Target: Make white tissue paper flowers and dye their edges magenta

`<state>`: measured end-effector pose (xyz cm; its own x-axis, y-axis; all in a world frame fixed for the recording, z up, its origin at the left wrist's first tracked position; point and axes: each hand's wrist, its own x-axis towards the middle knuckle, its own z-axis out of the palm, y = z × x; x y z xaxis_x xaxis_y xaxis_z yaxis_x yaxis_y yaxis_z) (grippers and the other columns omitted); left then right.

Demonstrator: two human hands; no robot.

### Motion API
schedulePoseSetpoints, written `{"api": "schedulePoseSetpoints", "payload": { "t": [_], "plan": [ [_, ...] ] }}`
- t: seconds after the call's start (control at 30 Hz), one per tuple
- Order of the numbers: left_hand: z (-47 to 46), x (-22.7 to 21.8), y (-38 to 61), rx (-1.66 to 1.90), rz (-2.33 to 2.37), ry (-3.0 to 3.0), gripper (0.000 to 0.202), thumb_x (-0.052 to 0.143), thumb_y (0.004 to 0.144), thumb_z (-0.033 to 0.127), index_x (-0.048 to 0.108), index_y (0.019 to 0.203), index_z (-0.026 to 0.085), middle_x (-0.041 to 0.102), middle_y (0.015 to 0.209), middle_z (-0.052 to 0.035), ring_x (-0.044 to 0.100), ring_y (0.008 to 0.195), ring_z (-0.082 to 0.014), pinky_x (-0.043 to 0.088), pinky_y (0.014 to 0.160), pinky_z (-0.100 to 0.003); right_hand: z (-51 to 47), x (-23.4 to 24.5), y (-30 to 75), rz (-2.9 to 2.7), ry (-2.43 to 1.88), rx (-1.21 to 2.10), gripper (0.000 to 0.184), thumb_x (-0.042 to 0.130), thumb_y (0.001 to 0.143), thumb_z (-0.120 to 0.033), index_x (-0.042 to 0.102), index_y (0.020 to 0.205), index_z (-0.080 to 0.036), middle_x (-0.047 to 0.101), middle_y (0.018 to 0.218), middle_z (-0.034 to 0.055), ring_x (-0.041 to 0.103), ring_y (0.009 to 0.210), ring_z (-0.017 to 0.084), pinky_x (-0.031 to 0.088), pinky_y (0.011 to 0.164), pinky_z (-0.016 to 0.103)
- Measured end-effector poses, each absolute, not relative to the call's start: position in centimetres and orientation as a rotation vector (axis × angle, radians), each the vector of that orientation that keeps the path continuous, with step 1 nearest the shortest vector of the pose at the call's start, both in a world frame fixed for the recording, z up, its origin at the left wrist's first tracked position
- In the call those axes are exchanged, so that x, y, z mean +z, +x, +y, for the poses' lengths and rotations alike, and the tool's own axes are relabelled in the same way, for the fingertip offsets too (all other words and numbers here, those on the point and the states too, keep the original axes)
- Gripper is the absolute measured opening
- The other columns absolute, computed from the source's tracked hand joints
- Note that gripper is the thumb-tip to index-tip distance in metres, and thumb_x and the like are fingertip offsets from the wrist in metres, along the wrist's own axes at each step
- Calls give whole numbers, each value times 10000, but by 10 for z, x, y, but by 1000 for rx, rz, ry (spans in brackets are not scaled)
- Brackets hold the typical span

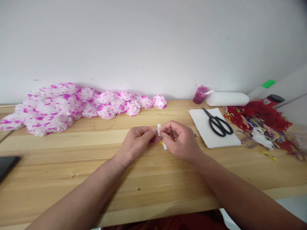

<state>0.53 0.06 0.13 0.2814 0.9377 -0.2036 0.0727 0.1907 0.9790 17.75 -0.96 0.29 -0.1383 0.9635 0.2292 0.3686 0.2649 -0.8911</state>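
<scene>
Over the middle of the table, my left hand (pixel 136 142) and my right hand (pixel 181 140) meet with their fingertips pinched. Between them is a narrow folded strip of white paper (pixel 159 127), standing roughly upright. Both hands grip it near its middle, so that part is mostly hidden. Its lower end comes out beneath my right fingers. A short piece of yellow string (pixel 161 143) shows below the fingertips; how it runs around the paper cannot be made out.
Pink-and-white paper flowers (pixel 106 103) line the wall at left. On the right, black scissors (pixel 219 123) lie on white paper sheets (pixel 208 139). Behind stand a purple-stained cup (pixel 200 95) and a white roll (pixel 227 99); red yarn (pixel 259 115) and coloured strings lie far right.
</scene>
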Motion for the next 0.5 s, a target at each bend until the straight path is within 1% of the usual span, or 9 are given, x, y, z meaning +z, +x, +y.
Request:
{"api": "schedulePoseSetpoints", "payload": {
  "t": [0.17,0.33,0.5],
  "plan": [
    [1,0,4,828,1090,1243,316,589,872,366,693,673,143,654,682,-27,519,639,-125,403,628,-252,-9,2,178,-1701,-1199,888,88,675,769,-187,629,843,-178,667,711,4,596,593,112,502,557,225],
    [1,3,7,820,1105,1223,334,609,851,402,691,671,132,671,685,-46,517,631,-132,402,615,-262,-8,-1,178,-1683,-1275,873,65,649,775,-173,654,839,-168,676,685,10,596,575,112,488,544,222],
    [1,6,7,801,1137,1218,349,624,833,428,689,663,130,681,689,-58,532,641,-142,403,614,-267,-8,1,179,-1620,-1273,995,63,630,800,-197,658,838,-157,696,697,30,617,573,126,497,528,230]
  ]
}}
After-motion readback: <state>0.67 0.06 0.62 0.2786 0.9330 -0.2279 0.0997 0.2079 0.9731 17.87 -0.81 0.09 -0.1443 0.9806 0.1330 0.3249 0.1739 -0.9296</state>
